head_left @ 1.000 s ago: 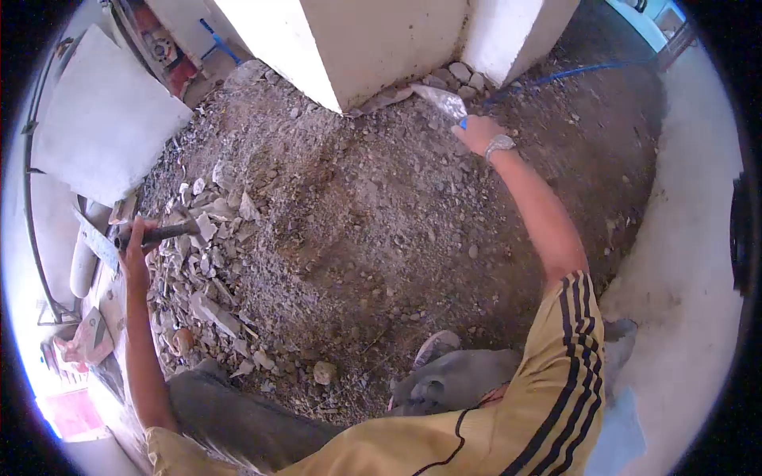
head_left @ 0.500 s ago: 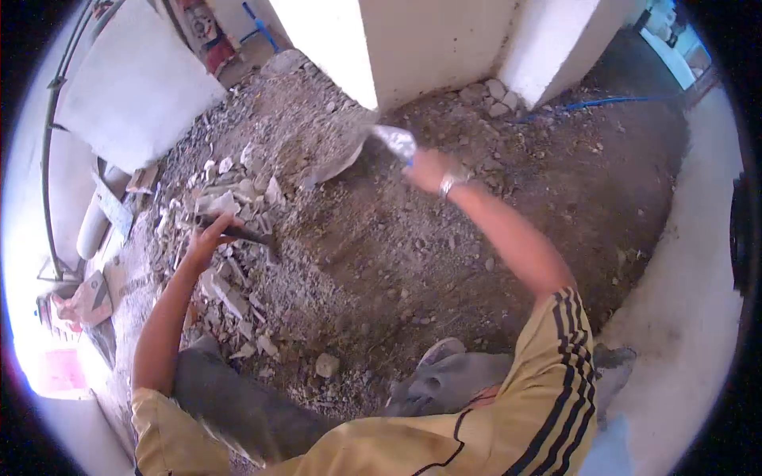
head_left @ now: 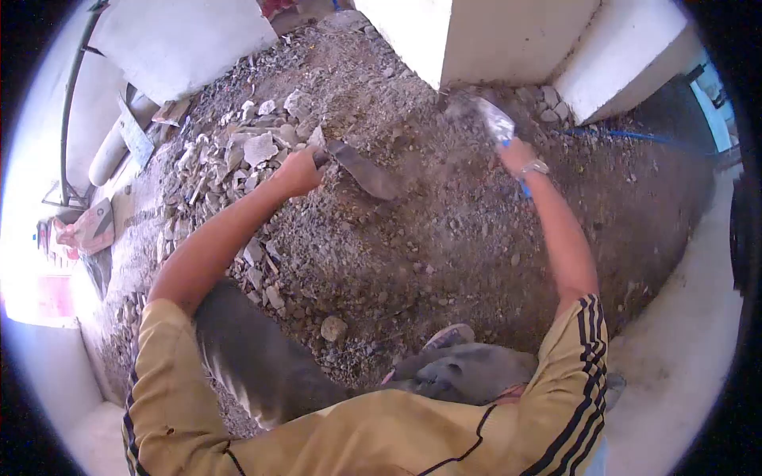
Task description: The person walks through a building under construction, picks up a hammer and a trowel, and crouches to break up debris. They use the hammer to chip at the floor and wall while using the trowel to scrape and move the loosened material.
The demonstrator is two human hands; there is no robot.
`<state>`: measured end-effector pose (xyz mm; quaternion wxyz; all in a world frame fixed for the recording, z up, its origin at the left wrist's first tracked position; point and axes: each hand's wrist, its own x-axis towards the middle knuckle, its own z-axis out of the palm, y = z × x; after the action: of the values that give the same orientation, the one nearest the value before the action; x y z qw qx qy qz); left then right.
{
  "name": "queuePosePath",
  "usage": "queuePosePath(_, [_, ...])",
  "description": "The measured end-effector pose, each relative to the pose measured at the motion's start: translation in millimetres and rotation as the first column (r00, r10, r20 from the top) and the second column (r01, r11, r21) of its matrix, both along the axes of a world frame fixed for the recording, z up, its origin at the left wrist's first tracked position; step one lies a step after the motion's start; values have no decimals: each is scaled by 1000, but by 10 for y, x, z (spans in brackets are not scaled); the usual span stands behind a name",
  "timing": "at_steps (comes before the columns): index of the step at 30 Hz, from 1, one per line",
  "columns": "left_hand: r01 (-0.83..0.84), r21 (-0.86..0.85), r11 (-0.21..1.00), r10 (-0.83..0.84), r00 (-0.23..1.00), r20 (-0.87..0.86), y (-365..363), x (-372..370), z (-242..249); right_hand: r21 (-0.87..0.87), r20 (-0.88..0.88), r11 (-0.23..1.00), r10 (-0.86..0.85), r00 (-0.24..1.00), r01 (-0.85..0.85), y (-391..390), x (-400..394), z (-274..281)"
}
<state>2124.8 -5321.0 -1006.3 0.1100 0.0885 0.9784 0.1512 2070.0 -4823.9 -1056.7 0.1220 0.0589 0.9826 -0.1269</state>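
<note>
My left hand [head_left: 299,172] is closed around the short dark handle of a flat, dark-bladed tool [head_left: 367,171], whose broad blade points right and down over the loose soil. To the right, my right hand [head_left: 520,155] grips a blue-handled metal trowel [head_left: 497,120]. Its shiny blade points up and left, close to the base of the white pillar [head_left: 520,44], and is slightly blurred. Gravelly soil [head_left: 444,246] lies below both hands. Just beyond my left hand is a heap of broken rubble [head_left: 258,149].
A blue hose or cord [head_left: 635,136] runs along the soil at the right. A rounded stone [head_left: 333,328] lies near my legs. On the left are a pale pipe [head_left: 119,151], a torn bag [head_left: 94,228] and a white panel [head_left: 178,44]. A low wall [head_left: 675,317] borders the right side.
My left hand has moved right and upward from the rubble, its tool now turned over the soil. My right hand has shifted right with the trowel. The view has tilted down and left.
</note>
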Motion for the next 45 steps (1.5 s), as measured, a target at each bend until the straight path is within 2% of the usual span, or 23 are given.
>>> queuePosePath(2, [-4, 64, 998, 5, 1000, -14, -112, -243, -219, 24, -71, 998, -50, 996, 52, 249, 100, -84])
queuePosePath(4, [-32, 94, 995, 34, 999, -23, -24, -263, -178, -81, 106, 995, -55, 993, 63, 303, 290, 10])
queuePosePath(6, [129, -38, 991, -128, 992, 7, 217, -239, -203, 115, -41, 986, 125, 991, -119, 531, 411, -423])
queuePosePath(8, [286, -111, 952, -284, 958, 37, 340, -227, -533, -194, 263, 962, -137, 955, 191, 296, 686, 71])
queuePosePath(10, [226, -166, 960, -203, 969, 141, 505, -129, -316, -191, 269, 956, -166, 949, 221, 302, 741, 78])
queuePosePath(11, [188, -201, 961, -149, 970, 192, 547, -115, -202, -145, 116, 984, -88, 989, 105, 586, 678, -276])
queuePosePath(12, [132, -143, 981, -122, 990, 76, 471, -234, -315, -94, -39, 995, 20, 999, -24, 772, 583, -625])
queuePosePath(15, [-139, -52, 989, 127, 975, -180, -8, -583, 112, -217, 19, 976, 23, 1000, -19, 519, 690, -192])
queuePosePath(17, [-523, 129, 842, 538, 804, -252, -476, -757, 500, -21, 67, 998, -52, 996, 54, 582, 631, -292])
queuePosePath(18, [-583, 239, 777, 630, 720, -292, -780, -868, 640, -126, -39, 991, 44, 998, -48, 568, 595, -381])
queuePosePath(19, [-583, 364, 726, 684, 665, -300, -1136, -807, 723, -205, -141, 971, 92, 986, -120, 689, 648, -516])
queuePosePath(20, [-549, 499, 670, 723, 635, -272, -1352, -735, 823, -353, 54, 934, -29, 998, 47, 674, 620, -511])
queuePosePath(22, [-371, 852, 370, 754, 656, -41, -2213, -626, 941, -193, 21, 980, -38, 999, 41, 678, 653, -540])
queuePosePath(23, [-299, 937, 182, 730, 679, 75, -2580, -475, 1068, -191, -4, 979, -80, 997, 78, 575, 734, -248])
queuePosePath(24, [-263, 962, 69, 702, 698, 140, -2809, -417, 1155, -95, 139, 993, -50, 989, 63, 671, 579, -337])
queuePosePath(25, [-241, 970, 32, 686, 711, 154, -2908, -374, 1214, -84, 143, 992, -84, 986, 96, 589, 572, -87])
queuePosePath(30, [-292, 883, 368, 675, 737, -38, -1467, -376, 1470, -85, -46, 993, 80, 996, -83, 93, 369, 335])
queuePosePath(31, [-264, 888, 377, 629, 776, -36, -1221, -345, 1389, -153, 2, 984, 98, 995, -97, -199, 592, 902])
queuePosePath(32, [-232, 892, 387, 583, 812, -42, -1041, -339, 1338, -112, 32, 987, 121, 992, -117, -310, 625, 937])
queuePosePath(35, [-138, 918, 371, 333, 943, 8, -822, -393, 1124, 66, 121, 983, 163, 979, -172, -198, 440, 443])
queuePosePath(37, [-127, 902, 412, 294, 956, 0, -657, -389, 927, 42, 44, 997, 62, 997, -64, 167, 412, 325])
queuePosePath(40, [16, 661, 750, 6, 999, -31, -393, -207, 1053, 96, -19, 995, -19, 1000, 21, 771, 195, 207])
queuePosePath(45, [-154, 624, 766, 39, 980, 195, -265, -53, 1292, 177, 21, 980, -98, 995, 93, 834, 124, 289])
